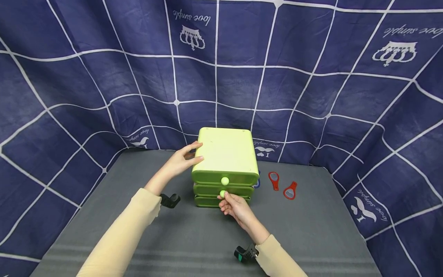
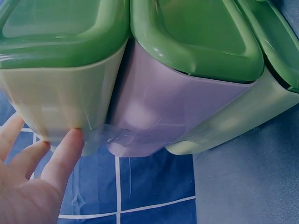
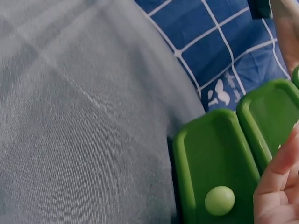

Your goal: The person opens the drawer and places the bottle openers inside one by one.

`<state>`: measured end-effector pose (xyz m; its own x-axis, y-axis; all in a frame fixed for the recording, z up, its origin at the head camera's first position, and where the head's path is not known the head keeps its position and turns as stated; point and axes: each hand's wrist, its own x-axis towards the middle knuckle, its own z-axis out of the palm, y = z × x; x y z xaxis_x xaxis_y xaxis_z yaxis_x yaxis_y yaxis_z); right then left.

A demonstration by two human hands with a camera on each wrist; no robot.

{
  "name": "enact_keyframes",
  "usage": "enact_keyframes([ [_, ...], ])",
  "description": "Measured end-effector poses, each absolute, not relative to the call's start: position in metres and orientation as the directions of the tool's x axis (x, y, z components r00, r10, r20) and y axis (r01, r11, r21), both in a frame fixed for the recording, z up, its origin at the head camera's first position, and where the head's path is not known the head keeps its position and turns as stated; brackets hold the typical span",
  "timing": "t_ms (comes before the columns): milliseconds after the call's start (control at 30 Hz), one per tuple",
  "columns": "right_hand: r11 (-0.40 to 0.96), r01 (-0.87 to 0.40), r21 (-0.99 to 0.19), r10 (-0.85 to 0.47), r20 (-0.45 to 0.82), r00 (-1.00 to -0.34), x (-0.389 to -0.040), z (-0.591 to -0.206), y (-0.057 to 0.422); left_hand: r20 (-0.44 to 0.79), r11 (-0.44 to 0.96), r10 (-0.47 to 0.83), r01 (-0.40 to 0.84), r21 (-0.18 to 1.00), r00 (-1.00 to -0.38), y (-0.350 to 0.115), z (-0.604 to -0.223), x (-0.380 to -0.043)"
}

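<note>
A small green three-drawer cabinet (image 1: 226,150) stands on the table, its drawer fronts towards me. My left hand (image 1: 178,162) has its fingers spread, with the fingertips against the left side of the top section. In the left wrist view those fingers (image 2: 65,154) touch the pale top section, above a purple one. My right hand (image 1: 238,209) pinches the round knob (image 1: 222,194) of the middle drawer between thumb and finger. Above it shows the top drawer's knob (image 1: 225,181). The bottom drawer's knob (image 3: 219,200) appears in the right wrist view.
Two red bottle openers (image 1: 273,181) lie on the grey cloth (image 1: 318,231) right of the cabinet. Part of a blue object (image 1: 257,181) peeks out beside the cabinet's right side. A blue checked curtain (image 1: 242,84) hangs behind and around the table.
</note>
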<state>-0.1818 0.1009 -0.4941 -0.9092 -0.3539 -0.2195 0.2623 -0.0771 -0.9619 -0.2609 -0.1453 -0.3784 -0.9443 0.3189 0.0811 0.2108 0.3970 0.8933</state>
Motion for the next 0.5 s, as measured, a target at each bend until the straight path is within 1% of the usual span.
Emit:
enact_keyframes([
  [200,-0.056,0.253,-0.966,-0.382,-0.214,-0.899,-0.1851,-0.4959,0.1036,0.08,0.402,0.313,0.209,0.892,-0.946,-0.144,-0.3777,-0.2608],
  [500,-0.057,0.253,-0.966,-0.361,-0.216,-0.907,-0.1843,-0.5022,0.1051,0.075,0.405,0.313,0.205,0.891,-0.947,-0.1434,-0.3767,-0.2584],
])
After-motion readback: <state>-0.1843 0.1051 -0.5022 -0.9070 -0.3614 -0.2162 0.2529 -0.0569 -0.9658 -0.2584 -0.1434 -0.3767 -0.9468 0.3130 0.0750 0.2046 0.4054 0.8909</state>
